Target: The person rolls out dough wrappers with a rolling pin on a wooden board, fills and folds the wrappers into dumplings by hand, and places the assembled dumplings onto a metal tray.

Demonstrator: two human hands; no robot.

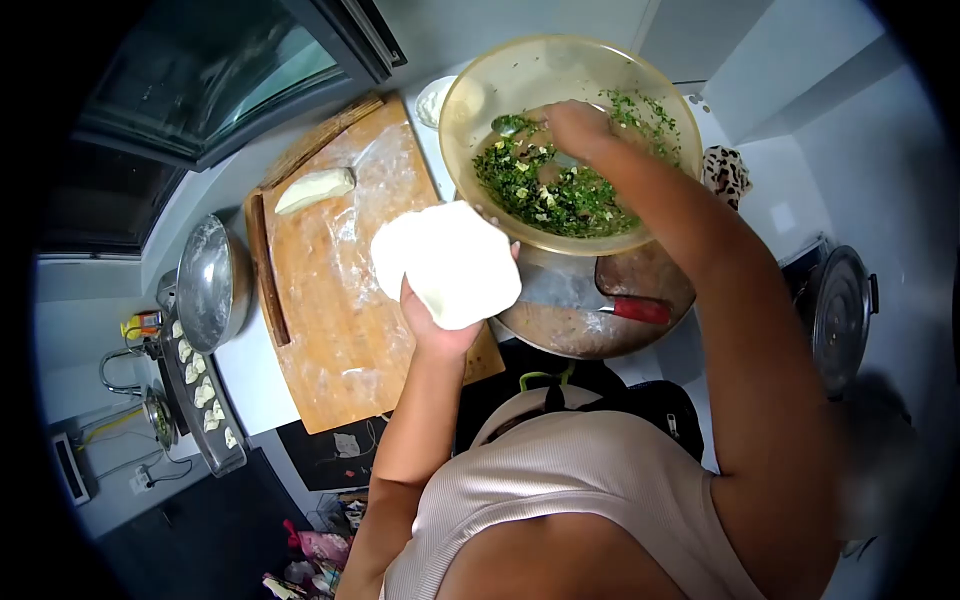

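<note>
My left hand (440, 325) is below a thin white dough wrapper (465, 268), its fingertips curled at the wrapper's right edge. A second white lobe shows at the wrapper's left; the glare hides whether it is a separate sheet. In the large yellowish bowl (462, 190), my right hand (580, 130) has its fingers closed on a spoon (508, 125), whose bowl end points left. Chopped green filling (555, 195) with pale yellow bits lies beneath that hand.
A floured wooden board (330, 385) bears a dough log (315, 190) and a rolling pin (268, 270). A red-handled knife (640, 310) rests on a round chopping board (570, 340). At left are a metal bowl (215, 285) and a tray (228, 460) of shaped dumplings.
</note>
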